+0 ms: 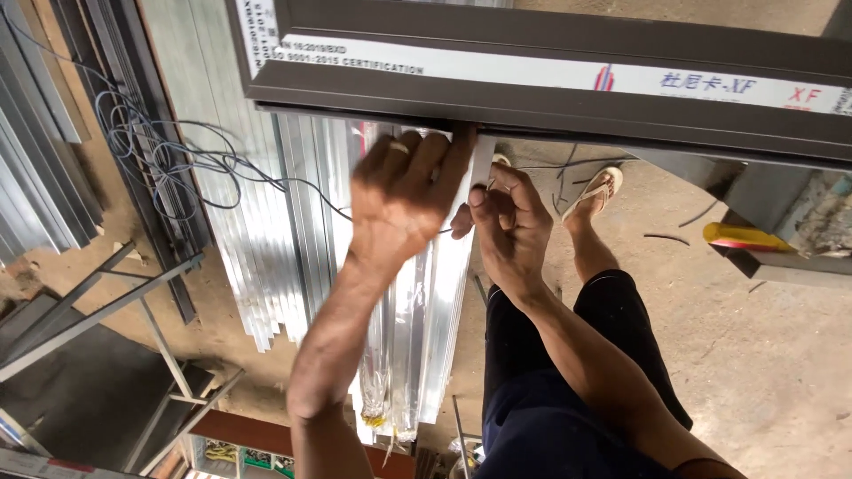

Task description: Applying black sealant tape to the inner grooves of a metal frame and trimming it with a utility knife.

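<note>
The left hand (404, 195) presses its fingers (448, 164) against the underside of the dark metal frame (550, 102); the right hand (510, 222) pinches something too small to identify, beside silver aluminium strips (266, 239).

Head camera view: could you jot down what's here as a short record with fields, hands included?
Setting: workshop with a dusty concrete floor
Main thing: dark brown metal frame bar with a white label strip, across the top
Left hand: raised, fingers pressed to the bar's lower edge
Right hand: just below the bar, fingers pinched; what they pinch is too small to tell
Beneath: silvery wrapped metal profiles
Also: tangled wires, yellow-handled tool, sandalled foot
</note>
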